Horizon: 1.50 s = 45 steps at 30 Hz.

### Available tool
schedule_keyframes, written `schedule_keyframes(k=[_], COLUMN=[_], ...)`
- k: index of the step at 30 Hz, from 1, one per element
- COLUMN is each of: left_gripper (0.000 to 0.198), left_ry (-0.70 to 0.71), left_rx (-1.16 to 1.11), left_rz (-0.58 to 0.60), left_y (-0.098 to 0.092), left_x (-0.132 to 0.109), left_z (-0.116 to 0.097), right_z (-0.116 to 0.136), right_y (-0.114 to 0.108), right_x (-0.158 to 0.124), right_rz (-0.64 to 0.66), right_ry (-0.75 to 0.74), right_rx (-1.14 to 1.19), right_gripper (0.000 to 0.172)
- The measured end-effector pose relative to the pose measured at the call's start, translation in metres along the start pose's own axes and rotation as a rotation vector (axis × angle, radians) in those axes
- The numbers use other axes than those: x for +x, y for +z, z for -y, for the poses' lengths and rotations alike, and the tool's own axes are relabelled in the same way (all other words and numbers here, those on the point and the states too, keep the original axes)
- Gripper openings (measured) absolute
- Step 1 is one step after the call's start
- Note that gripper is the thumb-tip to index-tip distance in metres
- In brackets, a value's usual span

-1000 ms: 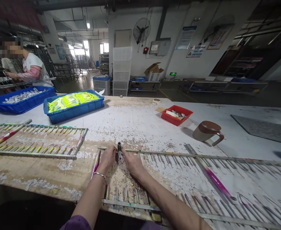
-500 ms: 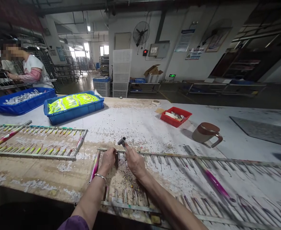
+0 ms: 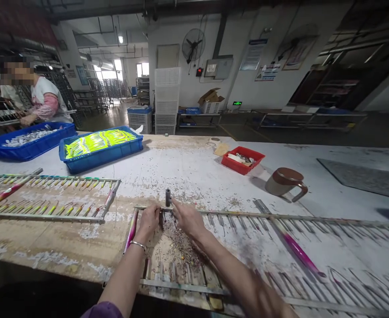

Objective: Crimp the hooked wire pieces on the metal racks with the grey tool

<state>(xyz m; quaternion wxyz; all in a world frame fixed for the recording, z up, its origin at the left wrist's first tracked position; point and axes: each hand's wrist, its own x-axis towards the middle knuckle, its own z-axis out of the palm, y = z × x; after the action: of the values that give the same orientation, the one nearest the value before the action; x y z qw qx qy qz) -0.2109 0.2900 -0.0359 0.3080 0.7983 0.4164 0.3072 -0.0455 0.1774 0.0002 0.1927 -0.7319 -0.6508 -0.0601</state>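
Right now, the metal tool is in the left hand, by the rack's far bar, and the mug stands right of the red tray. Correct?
Wrong hand: the head view shows the metal tool in the right hand, by the rack's far bar. The mug is right of the red tray.

A lidded mug (image 3: 281,182) sits near a red tray (image 3: 235,166), with a wall fan (image 3: 193,45) beyond.

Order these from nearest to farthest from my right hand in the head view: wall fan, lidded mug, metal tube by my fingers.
1. Metal tube, at the right hand.
2. Lidded mug, off to the right.
3. Wall fan, high in the background.
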Motion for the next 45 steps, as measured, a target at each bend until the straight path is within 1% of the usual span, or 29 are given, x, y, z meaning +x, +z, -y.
schedule_keyframes(k=[2, 3, 4, 7, 8, 11, 12, 13, 16, 17, 18, 21, 22, 23, 26, 27, 28, 31, 32, 33, 36, 37, 38, 39, 42, 43, 45], left_gripper=[0.023, 0.024, 0.024, 0.022, 0.022, 0.022, 0.022, 0.022, 0.023, 0.022, 0.022, 0.021, 0.021, 0.021, 0.022, 0.022, 0.021, 0.018, 0.017, 0.017, 0.021, 0.022, 0.022, 0.022, 0.020, 0.020, 0.021], left_ry=[0.007, 0.009, 0.009, 0.007, 0.008, 0.014, 0.015, 0.017, 0.018, 0.019, 0.020, 0.019, 0.017, 0.013, 0.005, 0.003, 0.002, 0.001, 0.002, 0.005, 0.021, 0.027, 0.032, 0.036, 0.041, 0.042, 0.049], left_rx=[-0.001, -0.002, -0.003, -0.002, 0.000, 0.010, 0.014, 0.016, 0.025, 0.028, 0.030, 0.034, 0.035, 0.036, 0.036, 0.033, 0.028, 0.016, 0.013, 0.010, 0.007, 0.005, 0.003, 0.000, -0.020, -0.029, -0.046], left_rz=[-0.005, -0.004, -0.003, 0.011, 0.014, 0.013, 0.009, 0.008, 0.009, 0.010, 0.012, 0.014, 0.014, 0.014, 0.017, 0.017, 0.017, 0.008, 0.003, 0.000, -0.001, -0.002, -0.006, -0.011, -0.032, -0.039, -0.052], left_y=[0.000, 0.000, 0.000, -0.001, -0.001, 0.000, 0.000, 0.000, 0.000, 0.000, 0.000, -0.001, -0.001, -0.001, -0.002, -0.002, -0.002, -0.001, 0.000, 0.000, 0.001, 0.001, 0.002, 0.002, 0.004, 0.004, 0.006], left_x=[0.000, 0.000, 0.000, -0.001, -0.001, 0.000, 0.000, 0.000, 0.000, 0.000, 0.000, 0.000, -0.001, -0.001, -0.002, -0.002, -0.002, -0.002, -0.002, -0.001, -0.001, -0.001, -0.001, -0.001, -0.001, -0.002, -0.002], left_z=[-0.001, -0.001, -0.002, -0.002, -0.002, -0.001, 0.000, 0.000, 0.001, 0.001, 0.000, 0.000, 0.000, 0.000, 0.000, 0.000, 0.000, 0.001, 0.002, 0.002, 0.004, 0.005, 0.006, 0.006, 0.008, 0.008, 0.008], right_z=[0.000, 0.000, 0.000, -0.001, -0.001, -0.001, -0.001, 0.000, 0.003, 0.004, 0.005, 0.008, 0.010, 0.011, 0.015, 0.015, 0.016, 0.018, 0.019, 0.020, 0.021, 0.021, 0.021, 0.022, 0.022, 0.022, 0.022], right_y=[-0.001, 0.000, 0.002, 0.008, 0.009, 0.008, 0.007, 0.005, 0.002, 0.000, -0.001, -0.003, -0.002, -0.001, 0.006, 0.008, 0.010, 0.015, 0.017, 0.019, 0.021, 0.020, 0.020, 0.019, 0.018, 0.019, 0.022], right_x=[0.000, -0.002, -0.003, -0.006, -0.007, -0.006, -0.006, -0.006, -0.005, -0.005, -0.005, -0.005, -0.006, -0.008, -0.013, -0.015, -0.016, -0.018, -0.018, -0.017, -0.014, -0.013, -0.011, -0.011, -0.011, -0.011, -0.012], right_rz=[-0.068, -0.080, -0.069, 0.021, 0.014, -0.110, -0.126, -0.107, 0.038, 0.063, 0.056, -0.067, -0.084, -0.074, 0.040, 0.058, 0.044, -0.096, -0.122, -0.110, 0.089, 0.132, 0.137, 0.107, -0.025, -0.034, 0.022], right_ry=[0.023, 0.029, 0.029, 0.008, 0.005, 0.016, 0.020, 0.024, 0.022, 0.021, 0.023, 0.046, 0.052, 0.050, 0.001, -0.018, -0.029, -0.025, -0.012, 0.001, 0.040, 0.046, 0.046, 0.045, 0.059, 0.074, 0.106], right_rx=[-0.005, -0.017, -0.032, -0.063, -0.056, -0.011, -0.005, -0.009, -0.039, -0.045, -0.044, -0.026, -0.029, -0.036, -0.055, -0.052, -0.044, -0.020, -0.025, -0.039, -0.100, -0.108, -0.107, -0.098, -0.067, -0.062, -0.066], right_gripper=[0.051, 0.051, 0.050, 0.045, 0.045, 0.048, 0.049, 0.050, 0.046, 0.046, 0.047, 0.052, 0.053, 0.052, 0.047, 0.045, 0.045, 0.049, 0.051, 0.052, 0.054, 0.053, 0.052, 0.051, 0.054, 0.054, 0.053])
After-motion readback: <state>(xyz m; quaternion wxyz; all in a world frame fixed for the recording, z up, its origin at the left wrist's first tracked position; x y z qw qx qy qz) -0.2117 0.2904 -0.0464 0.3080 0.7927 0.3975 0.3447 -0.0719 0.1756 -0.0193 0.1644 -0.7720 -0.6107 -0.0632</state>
